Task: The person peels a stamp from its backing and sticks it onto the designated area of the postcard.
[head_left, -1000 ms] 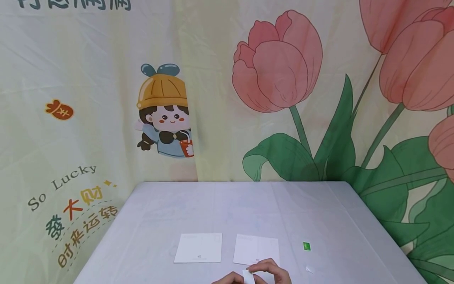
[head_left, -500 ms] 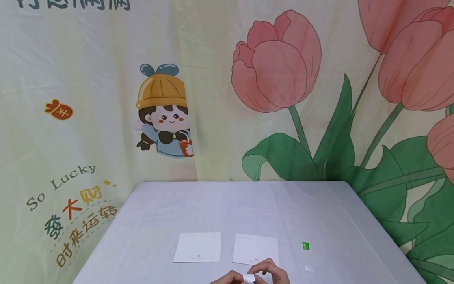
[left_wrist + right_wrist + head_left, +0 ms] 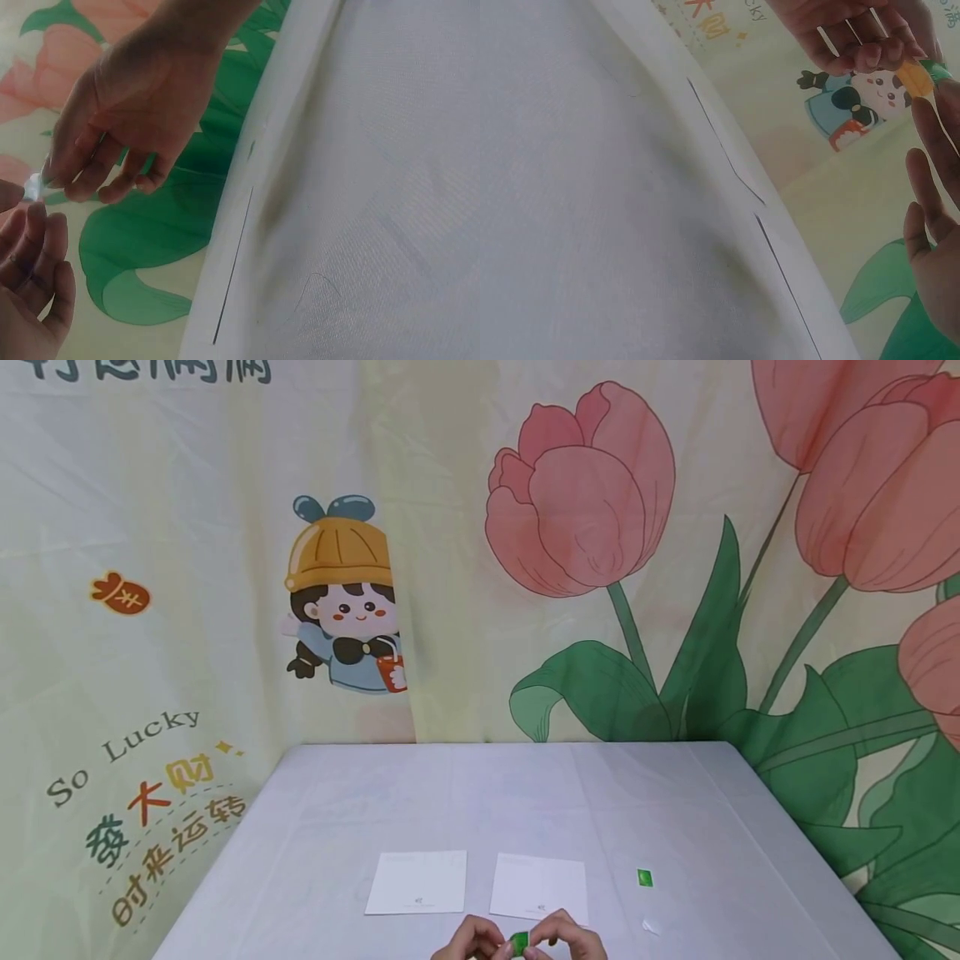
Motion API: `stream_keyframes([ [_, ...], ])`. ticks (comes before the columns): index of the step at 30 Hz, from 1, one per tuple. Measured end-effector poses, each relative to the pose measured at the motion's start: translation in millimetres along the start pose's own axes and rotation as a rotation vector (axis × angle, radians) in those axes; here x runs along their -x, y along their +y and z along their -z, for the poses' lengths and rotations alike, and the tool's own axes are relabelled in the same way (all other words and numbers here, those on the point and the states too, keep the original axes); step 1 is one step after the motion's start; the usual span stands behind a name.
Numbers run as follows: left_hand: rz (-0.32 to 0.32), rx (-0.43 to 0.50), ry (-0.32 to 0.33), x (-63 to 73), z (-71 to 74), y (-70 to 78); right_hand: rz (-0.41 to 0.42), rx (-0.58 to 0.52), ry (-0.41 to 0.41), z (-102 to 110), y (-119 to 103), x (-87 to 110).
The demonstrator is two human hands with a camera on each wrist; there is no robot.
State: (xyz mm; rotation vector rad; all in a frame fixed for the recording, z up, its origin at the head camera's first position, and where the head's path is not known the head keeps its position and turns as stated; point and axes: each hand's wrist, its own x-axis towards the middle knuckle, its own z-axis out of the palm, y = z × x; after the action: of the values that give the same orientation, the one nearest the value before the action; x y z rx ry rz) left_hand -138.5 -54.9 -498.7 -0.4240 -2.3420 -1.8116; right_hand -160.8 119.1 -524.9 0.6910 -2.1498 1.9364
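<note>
A cloth-covered table (image 3: 450, 797), pale and faintly creased, carries two flat things side by side — a left white card (image 3: 417, 882) and a right white card (image 3: 538, 883); a narrow gap parts them, each bears a small dark mark by its near edge, and the right one's near right corner is partly hidden. Well to their right lies a green sticker (image 3: 645, 878); a whitish scrap (image 3: 650, 927) lies nearer the front — too small to make out.

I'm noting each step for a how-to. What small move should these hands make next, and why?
Probably a light peel at the edge of the small green piece, if it has a backing: the left hand pinches it, the right hand has fingertips at its edge, and a loose whitish scrap nearby may be peeled backing.
</note>
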Motion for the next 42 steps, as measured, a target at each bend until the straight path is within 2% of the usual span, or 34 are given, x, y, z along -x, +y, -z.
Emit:
stream_keyframes([
  [4, -0.006, 0.003, 0.041, 0.3, -0.9, 0.8, 0.051, -0.01, -0.037, 0, 5, 0.6],
  [7, 0.022, 0.031, 0.03, -0.2, 0.1, 1.5, 0.071, -0.034, -0.072, 0, 6, 0.6],
  [15, 0.226, 0.141, -0.069, -5.7, 6.0, -2.4, 0.126, -0.081, -0.195, 2, 8, -0.7],
  [19, 0.258, 0.173, -0.092, -7.8, 8.2, -5.2, 0.131, -0.076, -0.214, 2, 10, -0.7],
  [23, 0.249, 0.211, -0.088, -8.8, 8.8, -6.3, 0.094, -0.046, -0.19, 0, 10, -0.9],
  [29, 0.302, 0.328, -0.103, -10.9, 10.2, -12.3, -0.007, -0.005, -0.11, -4, 8, -1.0],
  [34, 0.375, 0.467, -0.157, -13.6, 15.5, -23.1, 0.048, -0.002, -0.086, -8, 10, -3.2],
  [36, 0.41, 0.515, -0.16, -14.9, 18.6, -26.2, 0.057, 0.013, -0.079, -11, 10, -5.1],
  [38, 0.426, 0.515, -0.142, -16.6, 21.9, -27.4, 0.03, 0.032, -0.063, -13, 9, -7.3],
  [42, 0.412, 0.413, -0.063, -21.9, 28.7, -25.2, -0.065, 0.075, -0.011, -20, 5, -14.7],
])
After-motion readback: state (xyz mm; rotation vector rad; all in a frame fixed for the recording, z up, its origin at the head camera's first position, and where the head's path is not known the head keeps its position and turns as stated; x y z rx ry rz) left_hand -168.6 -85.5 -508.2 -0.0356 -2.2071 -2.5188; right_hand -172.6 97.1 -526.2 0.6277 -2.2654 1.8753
